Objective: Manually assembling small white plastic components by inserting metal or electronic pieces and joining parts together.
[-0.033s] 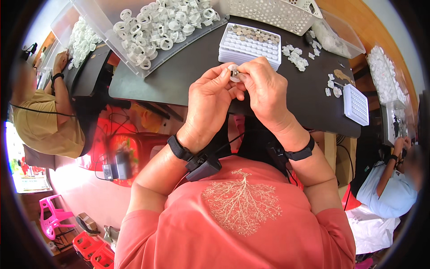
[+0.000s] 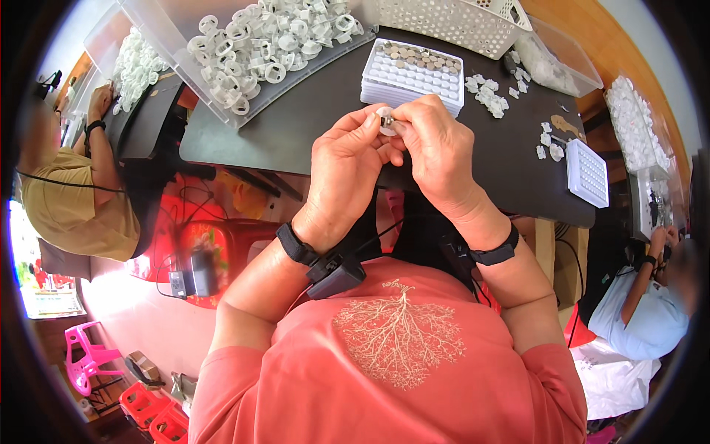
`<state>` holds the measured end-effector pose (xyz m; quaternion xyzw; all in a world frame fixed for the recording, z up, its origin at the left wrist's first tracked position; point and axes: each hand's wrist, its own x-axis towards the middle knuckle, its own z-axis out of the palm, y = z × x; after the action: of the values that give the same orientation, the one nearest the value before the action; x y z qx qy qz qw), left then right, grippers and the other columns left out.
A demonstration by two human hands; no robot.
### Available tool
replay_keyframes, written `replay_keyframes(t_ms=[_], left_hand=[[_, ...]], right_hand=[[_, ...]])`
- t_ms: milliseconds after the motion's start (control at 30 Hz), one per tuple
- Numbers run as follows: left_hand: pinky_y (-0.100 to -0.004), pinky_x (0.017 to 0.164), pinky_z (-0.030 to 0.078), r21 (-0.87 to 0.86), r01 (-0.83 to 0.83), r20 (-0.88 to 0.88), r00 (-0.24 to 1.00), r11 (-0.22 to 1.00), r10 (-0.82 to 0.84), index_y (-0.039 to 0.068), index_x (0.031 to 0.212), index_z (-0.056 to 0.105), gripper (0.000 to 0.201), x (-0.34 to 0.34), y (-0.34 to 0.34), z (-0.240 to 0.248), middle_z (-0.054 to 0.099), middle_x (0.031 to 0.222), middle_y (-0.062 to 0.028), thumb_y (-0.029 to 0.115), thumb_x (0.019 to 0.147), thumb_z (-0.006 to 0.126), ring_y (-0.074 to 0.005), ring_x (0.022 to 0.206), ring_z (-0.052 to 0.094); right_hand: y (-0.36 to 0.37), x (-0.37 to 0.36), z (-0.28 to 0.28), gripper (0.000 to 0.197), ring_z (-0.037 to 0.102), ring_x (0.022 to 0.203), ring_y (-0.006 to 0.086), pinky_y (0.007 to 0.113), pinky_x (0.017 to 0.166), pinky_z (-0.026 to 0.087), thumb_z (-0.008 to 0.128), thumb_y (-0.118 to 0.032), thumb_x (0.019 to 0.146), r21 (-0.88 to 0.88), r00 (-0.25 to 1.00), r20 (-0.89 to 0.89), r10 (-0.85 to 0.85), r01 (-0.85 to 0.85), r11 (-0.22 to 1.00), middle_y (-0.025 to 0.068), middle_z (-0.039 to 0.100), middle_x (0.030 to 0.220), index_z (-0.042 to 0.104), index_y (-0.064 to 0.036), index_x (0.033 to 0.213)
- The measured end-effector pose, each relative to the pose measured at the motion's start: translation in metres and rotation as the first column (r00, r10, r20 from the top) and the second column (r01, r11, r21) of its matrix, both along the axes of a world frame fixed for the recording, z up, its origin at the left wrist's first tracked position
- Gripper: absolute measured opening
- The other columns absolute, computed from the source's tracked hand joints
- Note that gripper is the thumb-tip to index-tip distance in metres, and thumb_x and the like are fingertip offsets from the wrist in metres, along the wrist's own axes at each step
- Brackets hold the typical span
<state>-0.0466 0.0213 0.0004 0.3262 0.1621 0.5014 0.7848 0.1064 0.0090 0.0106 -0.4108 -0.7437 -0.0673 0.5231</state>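
Because the fingertips cover much of it, the small round white part (image 2: 385,120) shows only in pieces, and the dark, metallic detail at its middle is too small to make out. Far left, a clear bin (image 2: 159,37) runs past the upper edge, as does the perforated off-white basket (image 2: 444,28) to its right; the co-worker on the left (image 2: 81,196) and the co-worker on the right (image 2: 642,311) sit toward the dark rim, and what their hands hold cannot be told. Across the middle spreads a dark table (image 2: 503,159), where white plastic rings (image 2: 274,48) lie heaped in the bin and a stack of white trays (image 2: 410,79) stands just beyond the hands, grey discs (image 2: 421,58) on the far rows of its top tray. To the right of the stack lie loose white pieces (image 2: 488,96), and by the right table edge a single white tray (image 2: 589,174). Near left, a pink stool (image 2: 80,362) stands on the floor. The left hand (image 2: 342,155) pinches the part's left side between thumb and forefinger, its lower fingers curled; the right hand (image 2: 440,144) has thumb and fingertips drawn together on the right side, their exact contact partly hidden. Between them, the part is held on the near side of the tray stack.
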Motion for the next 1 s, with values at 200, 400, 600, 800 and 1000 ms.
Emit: replay_keyframes(t_ms=[200,400,600,800,1000], left_hand=[[-0.0337,0.076,0.049,-0.019,-0.022,0.0,1.0,1.0,0.022,-0.007,0.121,0.056,0.031,0.0013,-0.002,0.001,0.065,0.104,-0.0126,0.02,0.105,0.051,-0.0217,0.085,0.06],[-0.0342,0.076,0.05,-0.029,-0.03,0.009,0.999,0.999,0.03,-0.007,0.121,0.056,0.031,0.0017,-0.0041,0.0018,0.065,0.104,-0.0129,0.019,0.105,0.051,-0.0217,0.084,0.061],[-0.0345,0.076,0.05,-0.041,-0.043,0.007,0.999,0.998,0.043,-0.007,0.121,0.057,0.031,0.0023,-0.003,0.0009,0.065,0.104,-0.013,0.018,0.105,0.051,-0.0218,0.086,0.062],[-0.035,0.074,0.052,-0.061,-0.053,0.03,0.998,0.997,0.055,-0.007,0.117,0.057,0.027,0.0042,-0.0043,0.0032,0.065,0.102,-0.0143,0.015,0.104,0.052,-0.0228,0.084,0.063],[-0.0351,0.072,0.054,-0.067,-0.087,0.016,0.996,0.994,0.088,-0.009,0.112,0.057,0.023,0.0047,-0.006,0.0053,0.066,0.099,-0.0158,0.013,0.103,0.055,-0.0234,0.08,0.064]], right_hand=[[-0.0015,-0.0037,0.002,0.016,0.059,0.064,0.0245,0.036,0.051,0.047,0.065,0.003,0.078,0.036,0.997,0.046,-0.056,0.055,0.998,0.0064,0.053,0.076,0.058,-0.0065,0.089],[-0.0052,-0.0062,0.0019,0.016,0.059,0.064,0.0244,0.036,0.052,0.048,0.065,0.001,0.078,0.026,0.995,0.048,-0.085,0.084,0.996,0.006,0.053,0.076,0.057,-0.0068,0.089],[-0.0049,-0.0074,0.0037,0.015,0.06,0.066,0.0249,0.036,0.053,0.049,0.065,0.001,0.078,0.027,0.993,0.071,-0.099,0.097,0.995,0.0064,0.054,0.077,0.058,-0.0066,0.09],[-0.0045,-0.0073,0.0015,0.011,0.062,0.066,0.0255,0.036,0.053,0.05,0.065,0.0,0.083,0.018,0.994,0.06,-0.092,0.091,0.996,0.0067,0.056,0.079,0.06,-0.0068,0.091],[-0.0078,-0.0067,0.0055,0.005,0.065,0.066,0.0267,0.036,0.055,0.052,0.065,-0.006,0.09,-0.25,0.982,-0.187,0.01,-0.058,0.967,0.0075,0.06,0.081,0.06,-0.0056,0.09]])
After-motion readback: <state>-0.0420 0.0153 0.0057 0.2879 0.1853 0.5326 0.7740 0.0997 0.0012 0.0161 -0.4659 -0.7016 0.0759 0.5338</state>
